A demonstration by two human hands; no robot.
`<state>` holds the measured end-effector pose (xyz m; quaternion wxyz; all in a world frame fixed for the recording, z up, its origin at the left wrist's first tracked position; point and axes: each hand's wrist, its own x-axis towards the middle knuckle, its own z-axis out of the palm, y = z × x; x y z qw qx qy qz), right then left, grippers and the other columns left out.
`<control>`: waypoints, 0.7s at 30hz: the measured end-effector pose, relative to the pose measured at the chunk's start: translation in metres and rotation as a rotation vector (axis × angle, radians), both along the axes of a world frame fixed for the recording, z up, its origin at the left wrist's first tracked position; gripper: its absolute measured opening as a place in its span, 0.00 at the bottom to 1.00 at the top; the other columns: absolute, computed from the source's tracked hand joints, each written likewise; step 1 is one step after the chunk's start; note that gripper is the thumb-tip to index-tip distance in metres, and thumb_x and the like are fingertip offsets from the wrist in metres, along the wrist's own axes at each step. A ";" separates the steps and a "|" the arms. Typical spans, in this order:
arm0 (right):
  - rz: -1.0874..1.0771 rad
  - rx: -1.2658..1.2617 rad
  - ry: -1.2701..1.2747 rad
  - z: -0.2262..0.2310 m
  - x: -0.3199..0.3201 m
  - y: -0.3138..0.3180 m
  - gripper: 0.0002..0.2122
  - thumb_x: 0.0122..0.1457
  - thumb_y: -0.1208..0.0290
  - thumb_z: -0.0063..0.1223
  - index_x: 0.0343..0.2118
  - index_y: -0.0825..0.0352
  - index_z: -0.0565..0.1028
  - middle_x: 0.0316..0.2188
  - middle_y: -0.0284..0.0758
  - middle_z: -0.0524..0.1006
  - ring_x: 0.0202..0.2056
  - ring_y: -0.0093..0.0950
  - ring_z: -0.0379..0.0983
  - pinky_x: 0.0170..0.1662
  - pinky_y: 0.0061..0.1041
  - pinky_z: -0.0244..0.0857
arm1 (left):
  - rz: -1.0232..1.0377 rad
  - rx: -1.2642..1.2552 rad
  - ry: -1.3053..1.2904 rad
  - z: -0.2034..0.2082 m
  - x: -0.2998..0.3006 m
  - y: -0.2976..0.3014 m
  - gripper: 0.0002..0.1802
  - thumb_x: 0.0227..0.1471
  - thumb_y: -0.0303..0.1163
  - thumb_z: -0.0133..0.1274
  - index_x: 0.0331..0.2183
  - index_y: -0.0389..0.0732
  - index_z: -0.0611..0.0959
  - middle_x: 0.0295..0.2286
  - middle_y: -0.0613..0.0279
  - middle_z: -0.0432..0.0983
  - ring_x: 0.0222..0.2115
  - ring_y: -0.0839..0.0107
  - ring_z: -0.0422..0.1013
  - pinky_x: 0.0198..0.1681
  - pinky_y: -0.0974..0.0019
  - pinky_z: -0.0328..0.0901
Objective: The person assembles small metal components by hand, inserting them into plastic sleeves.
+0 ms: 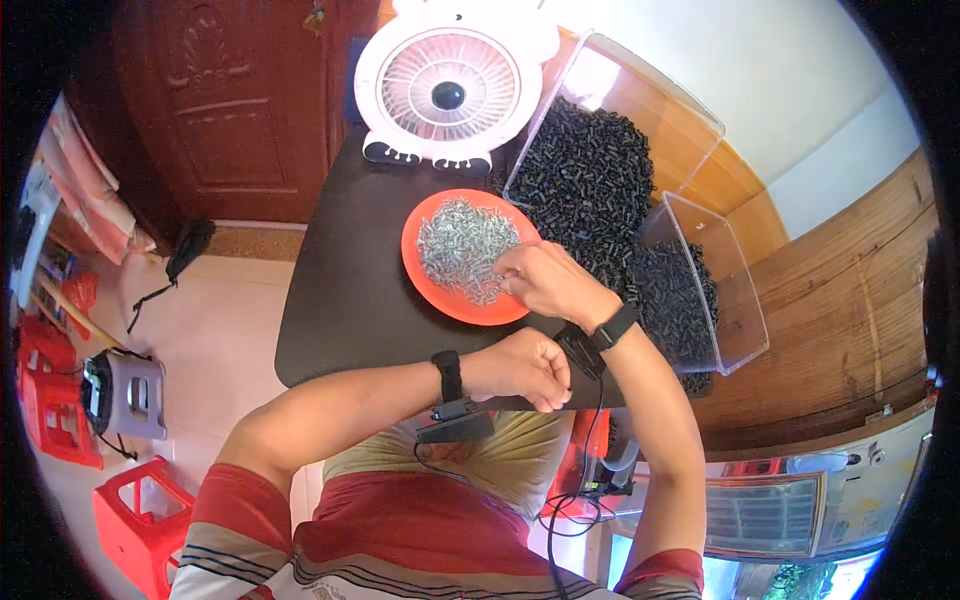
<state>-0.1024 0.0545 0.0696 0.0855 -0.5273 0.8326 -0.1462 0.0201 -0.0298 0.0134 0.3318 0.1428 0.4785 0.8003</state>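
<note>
An orange-red plate (pixel 412 262) on the dark table holds a heap of small silvery metal pieces (pixel 465 245). My right hand (pixel 552 282) reaches over the plate's right side, its fingers bunched at the edge of the heap; whatever is between the fingertips is hidden. Closer to me, at the table's front edge, my left hand (pixel 515 368) is closed, thumb and fingers pinched together. A tiny dark bit shows at its fingertips, too small to name. Both wrists wear black bands, with a black device and cable hanging by the left one.
Beyond the plate stands a white and pink animal-shaped fan (pixel 450 95). Two clear bins, a large one (pixel 690 95) and a smaller one (pixel 735 290), hold many short black cylindrical pieces (pixel 585 170) at right. Red stools (pixel 140 525) are on the floor to the left.
</note>
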 end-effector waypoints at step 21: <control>-0.198 -0.233 -0.258 0.001 0.004 0.008 0.07 0.51 0.75 0.54 0.31 0.73 0.75 0.23 0.43 0.76 0.26 0.37 0.75 0.32 0.31 0.68 | -0.004 -0.011 0.027 0.000 -0.001 -0.001 0.07 0.48 0.26 0.60 0.29 0.35 0.78 0.26 0.60 0.79 0.26 0.75 0.76 0.31 0.73 0.72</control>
